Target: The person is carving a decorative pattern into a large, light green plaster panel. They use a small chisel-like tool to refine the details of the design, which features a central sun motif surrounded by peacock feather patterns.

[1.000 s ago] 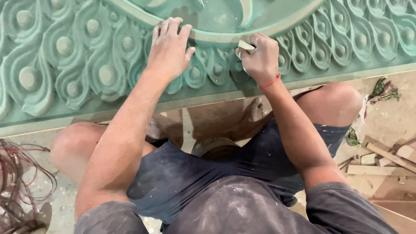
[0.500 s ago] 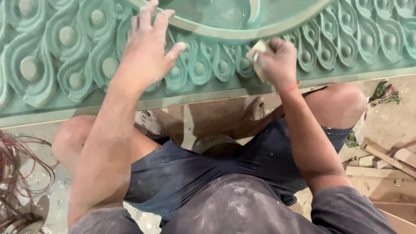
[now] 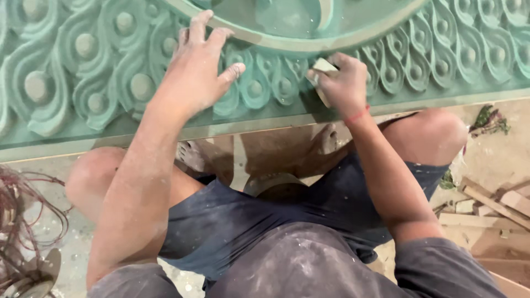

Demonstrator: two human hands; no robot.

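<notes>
A large green carved panel (image 3: 83, 66) with raised teardrop and scroll shapes fills the upper part of the head view. My left hand (image 3: 201, 66) lies flat on the carving, fingers spread, holding nothing. My right hand (image 3: 342, 83) is closed around a small pale folded piece of sandpaper (image 3: 320, 67) and presses it against the carved border just under the smooth curved rim (image 3: 309, 43). A red thread circles my right wrist. I squat in front of the panel, both knees bent.
My bare feet (image 3: 326, 140) rest on the dusty floor under the panel's front edge (image 3: 66, 144). A tangle of reddish wire (image 3: 22, 221) lies at the left. Wooden offcuts (image 3: 491, 204) and a bit of green plant scrap (image 3: 488, 118) lie at the right.
My view has shifted, so the panel sits lower and more to the right. My right hand has slid left along the carved border with the sandpaper. My left hand stays flat on the carving.
</notes>
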